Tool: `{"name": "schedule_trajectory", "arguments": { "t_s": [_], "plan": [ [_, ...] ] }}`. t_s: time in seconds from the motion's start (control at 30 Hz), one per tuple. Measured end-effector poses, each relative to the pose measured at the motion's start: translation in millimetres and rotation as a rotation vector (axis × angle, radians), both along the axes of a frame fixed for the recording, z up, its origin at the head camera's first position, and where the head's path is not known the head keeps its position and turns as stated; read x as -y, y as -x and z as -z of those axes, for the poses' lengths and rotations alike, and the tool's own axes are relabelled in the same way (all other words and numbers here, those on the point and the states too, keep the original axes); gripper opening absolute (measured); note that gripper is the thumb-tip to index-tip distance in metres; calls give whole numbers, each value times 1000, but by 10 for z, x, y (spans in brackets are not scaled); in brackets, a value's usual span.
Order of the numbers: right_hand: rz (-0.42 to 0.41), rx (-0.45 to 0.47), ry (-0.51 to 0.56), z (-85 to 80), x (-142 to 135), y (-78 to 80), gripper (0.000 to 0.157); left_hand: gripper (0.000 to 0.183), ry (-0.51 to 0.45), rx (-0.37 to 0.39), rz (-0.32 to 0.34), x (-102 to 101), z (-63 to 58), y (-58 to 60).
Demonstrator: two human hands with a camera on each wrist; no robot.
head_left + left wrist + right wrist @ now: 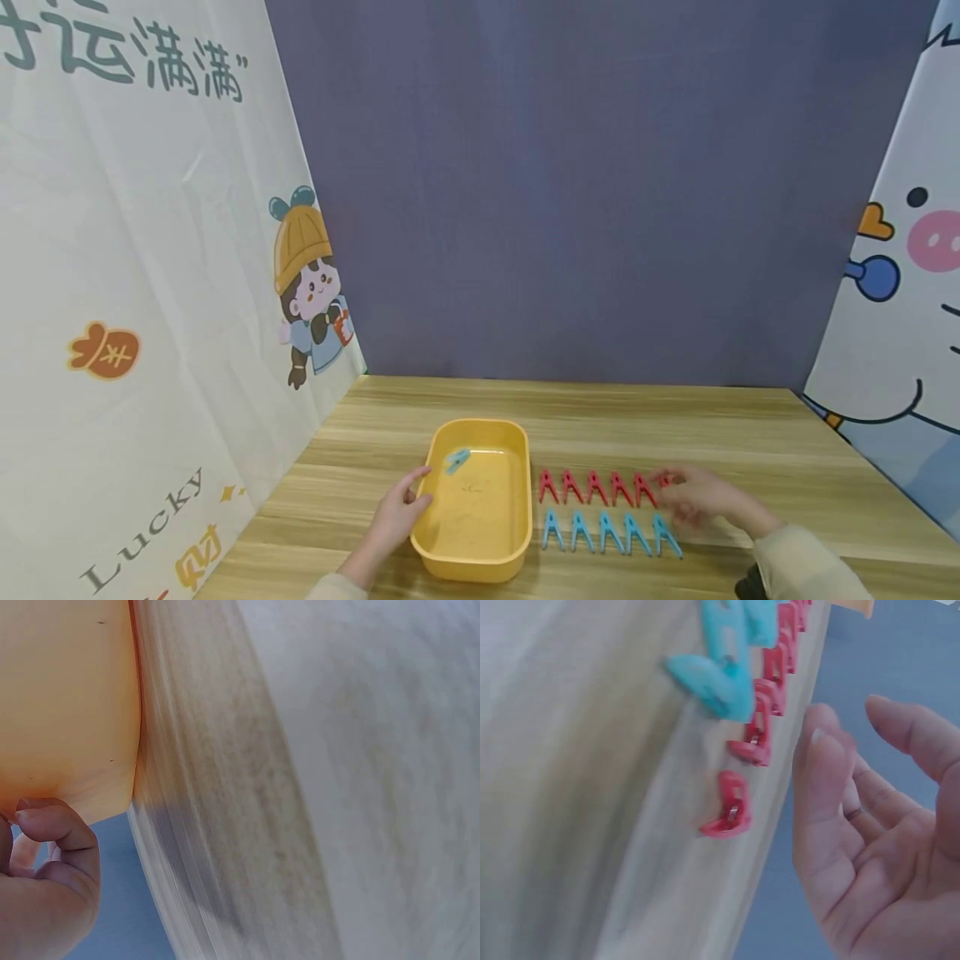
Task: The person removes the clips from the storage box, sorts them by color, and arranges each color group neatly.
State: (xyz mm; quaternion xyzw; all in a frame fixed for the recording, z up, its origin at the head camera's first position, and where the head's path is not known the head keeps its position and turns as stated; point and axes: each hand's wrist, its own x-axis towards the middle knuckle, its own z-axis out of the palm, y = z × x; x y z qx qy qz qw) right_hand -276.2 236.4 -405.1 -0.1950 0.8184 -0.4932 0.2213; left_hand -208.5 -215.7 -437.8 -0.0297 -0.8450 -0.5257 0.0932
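A yellow plastic bin (472,570) stands on the table, with one blue clothespin (457,461) lying inside near its far left corner. My left hand (396,510) grips the bin's left rim; the left wrist view shows its curled fingers (64,829) at the bin's edge. To the right of the bin lie a row of several red clothespins (595,488) and, nearer me, a row of several blue clothespins (607,532). Over the right end of the red row is my right hand (693,496), partly covering the last red clothespin (733,810). Its thumb and fingers are spread apart, holding nothing.
The wood-grain table (600,417) ends at a dark blue-grey backdrop (585,192). Printed white cloths hang at the left (172,250) and right (900,333) sides. A small black object (750,583) shows beside the right sleeve at the front.
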Motion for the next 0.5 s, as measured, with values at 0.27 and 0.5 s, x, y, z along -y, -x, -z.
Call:
{"name": "schedule_trajectory", "arguments": {
  "t_s": [0.27,0.5],
  "plan": [
    [5,-32,12,-195,143,66,45,43,-1,4,-7,3,6,-2],
    [21,-83,-11,-304,250,91,44,43,1,-3,-2,9,12,6]
  ]
}}
